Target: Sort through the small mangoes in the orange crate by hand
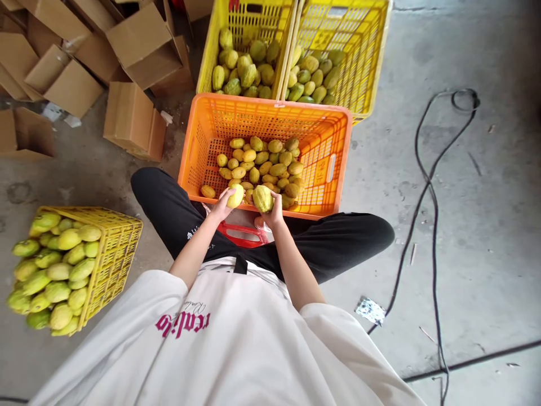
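Note:
My left hand [222, 206] is closed around a smooth, bright yellow papaya-like fruit [235, 195]. Beside it, my right hand [275, 208] grips a larger, ridged yellow-green papaya-like fruit [262, 199]. A narrow gap separates the two fruits. Both are held over the near rim of an orange plastic crate [338, 152], between my knees. Inside that crate lies a loose heap of yellow and brownish-green fruits [265, 168], thickest in the middle and toward the right. My fingers are partly hidden behind the fruits they hold.
Two yellow crates [372, 56] partly filled with fruit adjoin the orange crate's far side. Another yellow crate [114, 237], heaped with greener fruit, stands at left. Cardboard boxes [131, 118] pile up at upper left. A black cable [416, 208] loops across the floor at right.

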Demonstrator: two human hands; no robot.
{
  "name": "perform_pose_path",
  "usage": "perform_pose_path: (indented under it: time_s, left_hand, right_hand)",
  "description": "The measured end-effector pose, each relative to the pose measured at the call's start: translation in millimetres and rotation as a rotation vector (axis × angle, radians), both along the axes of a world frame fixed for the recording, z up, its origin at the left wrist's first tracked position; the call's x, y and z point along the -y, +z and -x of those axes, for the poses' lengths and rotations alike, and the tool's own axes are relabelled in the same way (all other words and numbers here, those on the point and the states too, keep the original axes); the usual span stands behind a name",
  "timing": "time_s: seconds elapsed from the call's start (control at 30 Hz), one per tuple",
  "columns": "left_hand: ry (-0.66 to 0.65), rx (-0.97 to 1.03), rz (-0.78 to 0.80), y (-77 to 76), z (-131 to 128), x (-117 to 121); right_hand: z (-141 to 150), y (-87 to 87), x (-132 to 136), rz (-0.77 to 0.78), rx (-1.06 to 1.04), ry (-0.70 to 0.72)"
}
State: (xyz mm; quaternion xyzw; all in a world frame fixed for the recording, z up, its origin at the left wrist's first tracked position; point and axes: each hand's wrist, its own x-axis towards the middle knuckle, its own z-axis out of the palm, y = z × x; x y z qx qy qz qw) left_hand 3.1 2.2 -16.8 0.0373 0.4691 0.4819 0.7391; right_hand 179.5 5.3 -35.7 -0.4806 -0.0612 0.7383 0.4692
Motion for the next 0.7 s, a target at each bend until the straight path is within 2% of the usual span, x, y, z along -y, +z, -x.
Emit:
perform_pose_path:
  time_s: [0.1,0.37,0.53,0.7]
  left_hand:
    - [0.047,-0.001,0.028,-0.3,-1,-2]
    - [0.104,0.007,0.204,8.3,-2,-10]
    - [0.038,0.03,0.229,12.3,-3,-11]
    - [0.041,0.033,0.212,14.0,-2,-10]
  right_hand:
    - [0,-1.8,1,-0.014,0.039,0.019]
    - [5,4.0,8,-0.182,0.137,-0.009]
    - [2,-0.7,5,-0.117,0.075,0.083]
    - [6,-2.6,4,-0.015,0.059,0.046]
